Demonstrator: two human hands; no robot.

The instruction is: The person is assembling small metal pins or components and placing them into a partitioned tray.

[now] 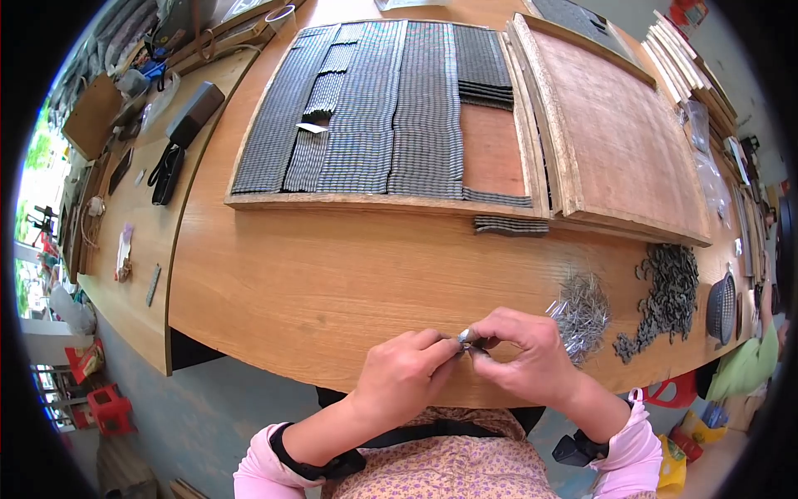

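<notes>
Close to the table's near edge, my left hand (405, 372) and my right hand (529, 353) meet with their fingertips almost touching. Both are closed in a pinch. A small dark grey piece (462, 343) shows between them, gripped by the left fingers and mostly covered. Whatever the right thumb and forefinger pinch is too small to make out. Just beyond my right hand lies a heap of thin silver pins (583, 312). Further right is a pile of small dark grey curved pieces (670, 287).
Ahead stands a wooden tray (332, 200) with rows of dark ribbed strips (432, 108) and a white slip. One short stack of strips (511, 225) sits at its front edge. A second wooden tray (632, 141) adjoins it on the right. A dark basket (721, 309) is at the right edge.
</notes>
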